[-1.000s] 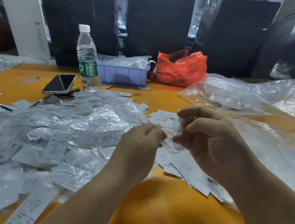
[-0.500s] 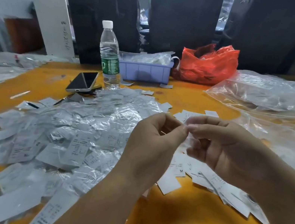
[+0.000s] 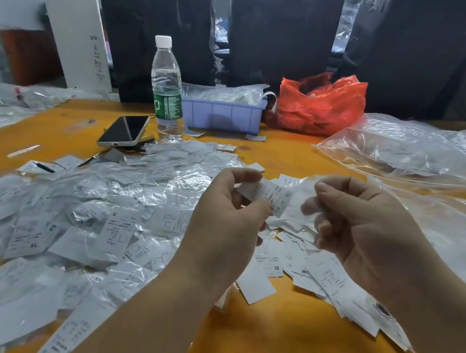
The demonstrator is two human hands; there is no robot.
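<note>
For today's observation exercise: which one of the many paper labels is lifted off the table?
The label pinched in the left hand, raised beside the clear sleeve that the right hand holds; all others lie heaped on the orange table.

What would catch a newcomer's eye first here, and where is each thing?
In the middle, the left hand pinches a printed label, and the right hand holds a clear sleeve beside it. Under and left of them, a big heap of labels covers the orange table. Toward the back stand a red bag and a water bottle.
</note>
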